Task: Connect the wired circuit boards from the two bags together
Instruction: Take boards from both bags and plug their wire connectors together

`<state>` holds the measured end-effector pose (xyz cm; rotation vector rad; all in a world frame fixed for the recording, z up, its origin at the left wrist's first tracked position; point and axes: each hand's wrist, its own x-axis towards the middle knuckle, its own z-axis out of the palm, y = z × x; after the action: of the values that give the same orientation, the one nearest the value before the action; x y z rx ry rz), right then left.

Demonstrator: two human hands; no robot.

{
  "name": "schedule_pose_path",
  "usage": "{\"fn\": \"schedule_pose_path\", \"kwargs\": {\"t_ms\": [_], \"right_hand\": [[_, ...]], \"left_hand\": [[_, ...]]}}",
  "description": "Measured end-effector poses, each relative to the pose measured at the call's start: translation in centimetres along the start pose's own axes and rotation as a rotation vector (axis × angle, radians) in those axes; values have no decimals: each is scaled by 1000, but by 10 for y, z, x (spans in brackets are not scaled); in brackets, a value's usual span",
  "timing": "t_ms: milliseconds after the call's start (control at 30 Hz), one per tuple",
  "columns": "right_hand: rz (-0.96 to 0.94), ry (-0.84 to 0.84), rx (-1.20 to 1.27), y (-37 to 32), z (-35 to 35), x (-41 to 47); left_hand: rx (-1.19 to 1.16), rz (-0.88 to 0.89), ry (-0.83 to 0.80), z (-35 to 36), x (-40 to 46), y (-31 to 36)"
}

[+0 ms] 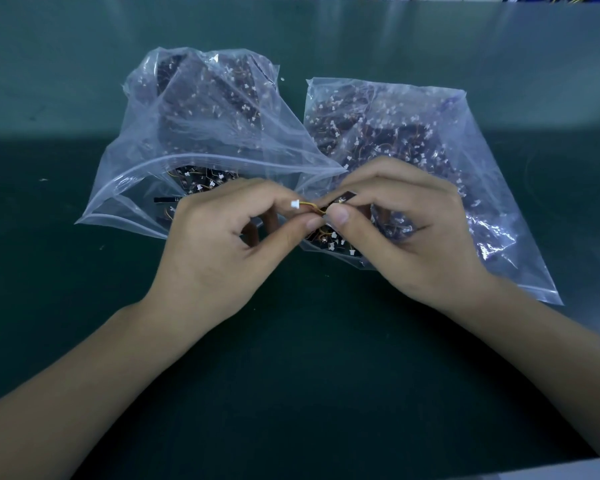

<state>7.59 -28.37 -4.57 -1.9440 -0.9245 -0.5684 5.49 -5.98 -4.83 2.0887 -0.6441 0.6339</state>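
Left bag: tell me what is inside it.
The left bag holds a heap of dark circuit boards with thin wires and small white connectors. The film's glare and folds blur the pile, so no count is possible.

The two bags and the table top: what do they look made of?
Left bag and right bag: thin clear plastic film, glossy; the contents show through and the creases catch the light. Table top: a smooth dark green mat, perhaps rubber or vinyl, with a dull sheen.
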Motion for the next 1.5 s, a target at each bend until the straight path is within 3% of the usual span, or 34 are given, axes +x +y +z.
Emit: {"fn": "schedule_pose_path", "kwargs": {"t_ms": [333,1500], "right_hand": [[18,74,21,-3,-3,2],[54,5,-22,-3,-2,3]], "left_hand": [[-56,65,44,-2,1,1],[-77,38,21,-3,1,0]]}}
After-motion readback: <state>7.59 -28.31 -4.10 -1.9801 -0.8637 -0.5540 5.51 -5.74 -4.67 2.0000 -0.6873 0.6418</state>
